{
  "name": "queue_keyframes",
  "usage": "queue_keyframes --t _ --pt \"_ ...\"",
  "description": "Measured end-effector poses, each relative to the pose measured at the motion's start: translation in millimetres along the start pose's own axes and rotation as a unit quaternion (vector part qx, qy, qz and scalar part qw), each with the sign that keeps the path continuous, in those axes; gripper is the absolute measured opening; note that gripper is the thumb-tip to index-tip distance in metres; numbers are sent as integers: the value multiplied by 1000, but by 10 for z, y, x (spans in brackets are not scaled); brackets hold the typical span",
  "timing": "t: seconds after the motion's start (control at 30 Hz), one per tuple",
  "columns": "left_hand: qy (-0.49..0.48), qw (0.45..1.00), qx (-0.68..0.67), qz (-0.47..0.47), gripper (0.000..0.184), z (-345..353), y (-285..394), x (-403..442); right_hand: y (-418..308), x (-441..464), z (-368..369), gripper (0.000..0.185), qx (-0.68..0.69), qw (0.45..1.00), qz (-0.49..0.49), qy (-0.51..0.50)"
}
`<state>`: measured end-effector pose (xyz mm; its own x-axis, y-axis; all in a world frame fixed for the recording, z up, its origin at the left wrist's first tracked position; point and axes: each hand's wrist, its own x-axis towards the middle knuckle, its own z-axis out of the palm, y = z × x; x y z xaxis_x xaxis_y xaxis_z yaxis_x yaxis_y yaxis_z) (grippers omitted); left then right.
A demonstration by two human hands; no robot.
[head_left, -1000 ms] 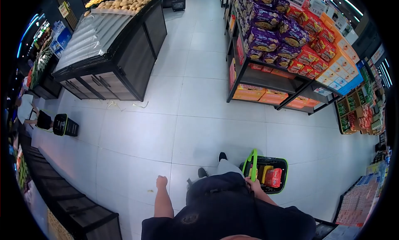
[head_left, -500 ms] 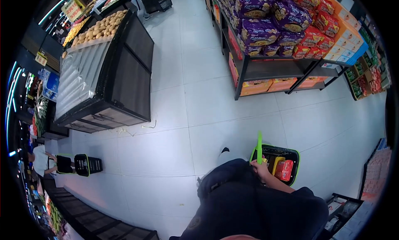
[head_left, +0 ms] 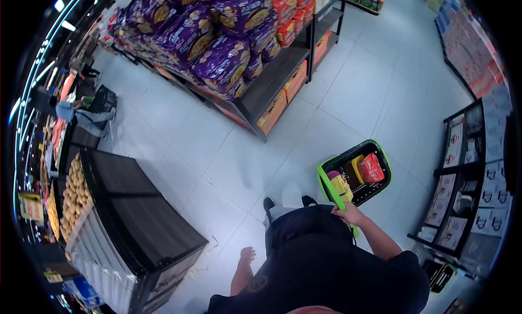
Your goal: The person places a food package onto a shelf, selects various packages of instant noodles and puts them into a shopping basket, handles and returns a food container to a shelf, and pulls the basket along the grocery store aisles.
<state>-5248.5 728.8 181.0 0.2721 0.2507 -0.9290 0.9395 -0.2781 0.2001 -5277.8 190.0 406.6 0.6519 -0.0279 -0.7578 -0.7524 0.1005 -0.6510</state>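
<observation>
My right hand (head_left: 348, 213) is wrapped round the bright green handle of a black shopping basket (head_left: 375, 195), which hangs or stands just ahead of my right side; I cannot tell if it touches the floor. Inside the basket lie a red package (head_left: 371, 168), a yellow item (head_left: 357, 169) beside it, and a yellow pack with some purple (head_left: 340, 186) nearer the handle. My left hand (head_left: 247, 254) hangs at my left side over the floor, holding nothing, its fingers loosely apart.
Ahead is a shelf rack (head_left: 277, 80) piled with purple noodle packs (head_left: 223, 61) and red ones. A dark produce stand (head_left: 136, 205) with potatoes (head_left: 74, 199) is on the left. Boxed goods (head_left: 440, 205) fill shelves at right. A person (head_left: 81, 115) with a basket is far left.
My view has turned right, so the noodle rack now lies ahead and the potato stand closer on the left. My left hand has come into view. The basket handle has tilted over.
</observation>
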Motion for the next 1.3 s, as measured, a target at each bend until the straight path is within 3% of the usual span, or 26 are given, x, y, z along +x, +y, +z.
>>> queue_keyframes --t 0.03,0.07,0.1,0.13,0.17,0.2,0.27,0.3,0.33,0.4,0.47,0.5,0.57,0.6,0.67,0.8,0.9,0.97,1.1,1.2,1.3 --pt "5 998 58 32 24 -47 525 187 -23 -63 154 12 -29 1000 7 9" --pt "-7 996 27 89 20 -61 1071 311 88 -37 271 15 -41 999 5 30" --pt "-39 983 7 179 17 -27 1627 339 138 -67 447 15 -23 999 4 46" --pt "-62 933 98 340 20 147 2226 50 171 -81 606 15 -26 996 4 83" --pt "-48 865 157 474 26 369 2673 29 206 -83 758 15 -26 992 4 122" --pt "-100 789 222 564 31 599 3086 -132 267 -88 882 19 -97 985 -1 146" --pt "-206 656 290 666 31 1129 3512 -1065 656 54 1203 23 -130 965 -47 222" --pt "-234 531 354 733 33 1376 3599 -1541 800 88 1339 27 -191 937 -89 279" --pt "-270 443 363 774 34 1603 3526 -1859 743 7 1440 34 -174 945 -21 275" --pt "-378 230 382 812 40 1950 3326 -2241 751 -92 1564 35 -177 933 1 312" --pt "-453 142 403 782 27 2180 3046 -2338 820 -108 1719 35 -183 920 29 346" --pt "-459 133 403 781 27 2260 2962 -2350 803 -132 1760 35 -176 918 32 354" --pt "-370 63 702 605 34 2398 2866 -2324 772 -162 1806 35 -175 898 56 399" --pt "-368 59 704 605 34 2461 2879 -2282 785 -134 1762 35 -171 898 54 401" --pt "-370 84 650 659 53 2552 2905 -2179 838 -65 1675 35 -190 887 35 419" --pt "-349 98 659 659 56 2790 2897 -2075 894 18 1362 34 -208 894 61 392" --pt "-330 72 664 667 58 3085 2931 -2201 899 22 990 33 -204 901 55 378" --pt "-329 102 697 630 59 3378 2967 -2363 902 -43 645 33 -213 898 49 382" --pt "-324 149 669 653 60 4117 2920 -2495 929 -208 -249 32 -230 903 16 361" --pt "-310 135 730 594 63 4645 2897 -2759 1061 -276 -726 30 -214 914 10 345" --pt "-297 106 722 616 65 5076 2979 -2554 1153 -77 -1075 33 -185 935 57 296"
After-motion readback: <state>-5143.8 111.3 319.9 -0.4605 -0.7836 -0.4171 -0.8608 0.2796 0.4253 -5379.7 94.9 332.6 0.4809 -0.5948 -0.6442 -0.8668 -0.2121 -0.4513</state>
